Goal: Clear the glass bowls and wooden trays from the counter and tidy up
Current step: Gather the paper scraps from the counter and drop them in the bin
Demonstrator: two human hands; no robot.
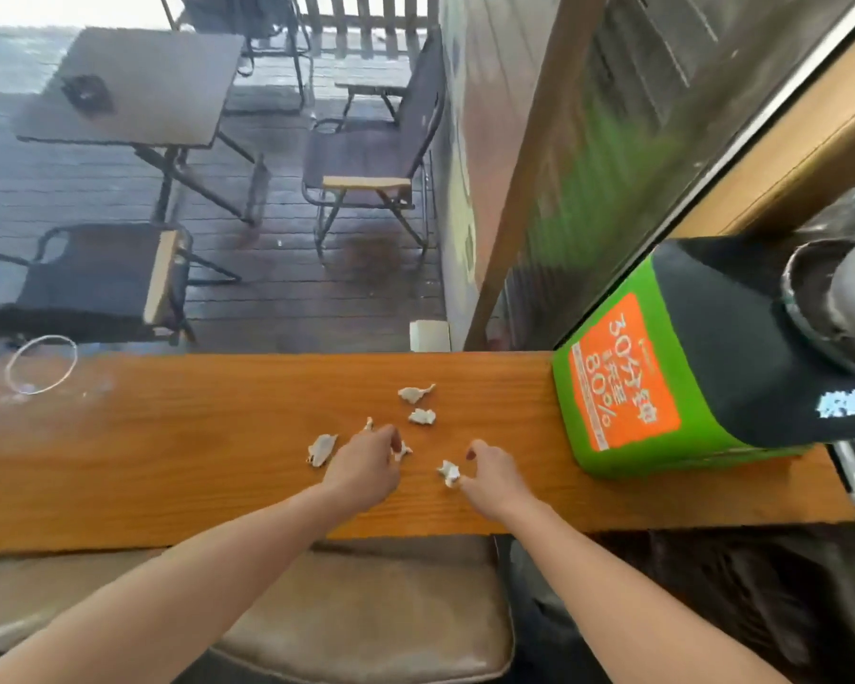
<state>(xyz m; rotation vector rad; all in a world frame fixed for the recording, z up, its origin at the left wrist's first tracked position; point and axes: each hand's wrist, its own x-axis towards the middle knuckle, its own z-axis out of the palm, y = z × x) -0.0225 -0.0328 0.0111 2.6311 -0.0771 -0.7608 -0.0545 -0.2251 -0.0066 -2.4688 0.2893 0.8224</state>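
Observation:
Several crumpled white paper scraps lie on the wooden counter [169, 461]: one [415, 393], one [422, 416], one [321, 449]. My left hand [366, 466] rests on the counter with its fingertips on a small scrap [402, 451]. My right hand [494, 473] is beside it, its thumb and fingers pinching another scrap [449, 472]. A clear glass bowl [41, 363] stands at the counter's far left edge, with a second rim partly cut off by the frame. No wooden tray is in view.
A green and black box with an orange label [672, 377] stands on the counter's right end. A cushioned stool [376, 619] is below the counter. Beyond the glass are folding chairs [371, 165] and a dark table [134, 86] on decking.

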